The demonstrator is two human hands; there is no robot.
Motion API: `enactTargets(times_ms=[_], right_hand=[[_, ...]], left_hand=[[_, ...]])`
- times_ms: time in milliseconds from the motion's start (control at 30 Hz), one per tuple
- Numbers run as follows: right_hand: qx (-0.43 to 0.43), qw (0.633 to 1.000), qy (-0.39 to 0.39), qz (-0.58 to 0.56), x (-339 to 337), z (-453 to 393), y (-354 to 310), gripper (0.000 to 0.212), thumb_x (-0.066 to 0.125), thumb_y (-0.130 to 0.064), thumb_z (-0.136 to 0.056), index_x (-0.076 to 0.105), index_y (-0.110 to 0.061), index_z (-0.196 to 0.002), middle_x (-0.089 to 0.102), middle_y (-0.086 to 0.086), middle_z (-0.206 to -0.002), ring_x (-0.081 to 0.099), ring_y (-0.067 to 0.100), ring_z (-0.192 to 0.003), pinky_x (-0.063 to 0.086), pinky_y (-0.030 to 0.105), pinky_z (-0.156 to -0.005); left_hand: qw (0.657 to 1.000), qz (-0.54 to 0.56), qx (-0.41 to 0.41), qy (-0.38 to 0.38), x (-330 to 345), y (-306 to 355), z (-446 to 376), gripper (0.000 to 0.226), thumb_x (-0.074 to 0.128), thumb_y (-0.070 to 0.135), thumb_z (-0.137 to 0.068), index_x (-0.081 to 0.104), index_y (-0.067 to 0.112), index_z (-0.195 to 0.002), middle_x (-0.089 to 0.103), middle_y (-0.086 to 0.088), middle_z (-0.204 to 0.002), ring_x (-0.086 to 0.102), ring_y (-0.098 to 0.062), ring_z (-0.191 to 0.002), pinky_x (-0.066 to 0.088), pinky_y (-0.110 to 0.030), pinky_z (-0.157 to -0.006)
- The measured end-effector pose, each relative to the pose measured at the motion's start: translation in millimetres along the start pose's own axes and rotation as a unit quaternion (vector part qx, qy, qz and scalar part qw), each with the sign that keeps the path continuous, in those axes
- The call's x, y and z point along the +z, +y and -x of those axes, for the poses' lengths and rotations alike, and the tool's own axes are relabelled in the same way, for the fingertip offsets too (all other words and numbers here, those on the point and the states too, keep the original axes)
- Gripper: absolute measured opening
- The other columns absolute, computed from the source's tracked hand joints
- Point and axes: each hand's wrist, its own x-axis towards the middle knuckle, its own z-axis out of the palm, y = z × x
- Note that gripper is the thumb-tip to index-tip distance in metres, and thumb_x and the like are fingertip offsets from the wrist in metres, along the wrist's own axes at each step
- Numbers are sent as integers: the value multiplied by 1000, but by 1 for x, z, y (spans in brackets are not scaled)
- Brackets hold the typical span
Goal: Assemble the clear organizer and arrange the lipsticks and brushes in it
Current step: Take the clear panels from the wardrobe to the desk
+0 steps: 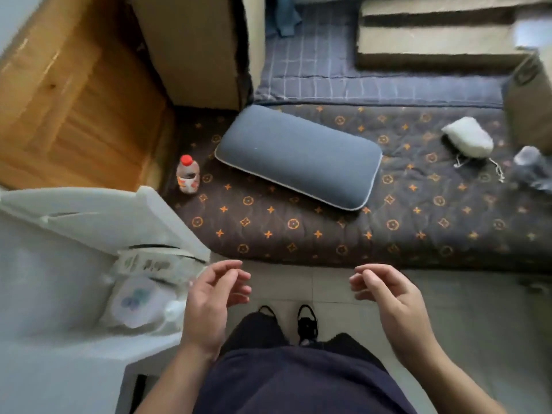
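Observation:
No clear organizer, lipstick or brush shows in the head view. My left hand (213,297) hangs in front of me at lower middle, fingers loosely curled, holding nothing. My right hand (388,291) hangs level with it to the right, fingers also loosely curled and empty. Both hover above the tiled floor (328,286), just short of the near edge of a dark patterned mattress (298,231). Between the hands, lower down, are my dark trousers and black shoes.
A grey pillow (298,156) lies on the mattress. A small red-capped bottle (187,174) stands at its left edge. A white bundle (469,137) lies at the right. A white table (59,279) with plastic packets (143,294) is at my left. A wooden door (74,100) is beyond.

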Motion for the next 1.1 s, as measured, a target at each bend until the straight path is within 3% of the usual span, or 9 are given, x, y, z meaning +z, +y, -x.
enactTargets(times_ms=[200, 400, 733, 900, 1100], right_hand=[[9, 987, 153, -45, -39, 17, 13, 26, 57, -6, -99, 75, -24, -93, 75, 11, -87, 71, 23, -80, 59, 32, -70], [34, 946, 304, -107, -61, 50, 26, 25, 54, -5, -101, 74, -19, -93, 74, 14, -86, 70, 24, -79, 58, 28, -68], [21, 829, 533, -168, -140, 134, 62, 24, 54, -13, -101, 75, -22, -93, 74, 13, -87, 69, 24, -76, 57, 28, -66], [6, 782, 597, -181, -220, 167, 73, 20, 58, -33, -91, 75, -22, -94, 74, 13, -88, 69, 26, -75, 57, 29, -65], [14, 740, 645, -189, -302, 205, 84, 21, 56, -17, -100, 75, -23, -93, 74, 10, -86, 69, 27, -75, 57, 30, -64]], left_hand=[[976, -100, 16, -195, 60, 9, -42, 24, 54, 0, -100, 75, 12, -98, 75, -14, -86, 66, -20, -71, 57, -28, -66], [906, -196, 41, -373, 129, 16, -74, 36, 54, -2, -100, 76, 26, -96, 75, -12, -87, 64, -16, -70, 56, -24, -67], [811, -247, 26, -530, 293, -21, -19, 23, 58, 5, -100, 76, 19, -99, 74, -17, -87, 63, -16, -67, 53, -23, -61], [768, -266, 24, -582, 401, -50, 45, 27, 58, 4, -100, 77, 21, -97, 74, -15, -87, 63, -18, -70, 53, -27, -63], [733, -253, 28, -630, 501, -66, 130, 22, 56, 3, -100, 76, 12, -101, 72, -22, -91, 61, -22, -71, 52, -30, -63]])
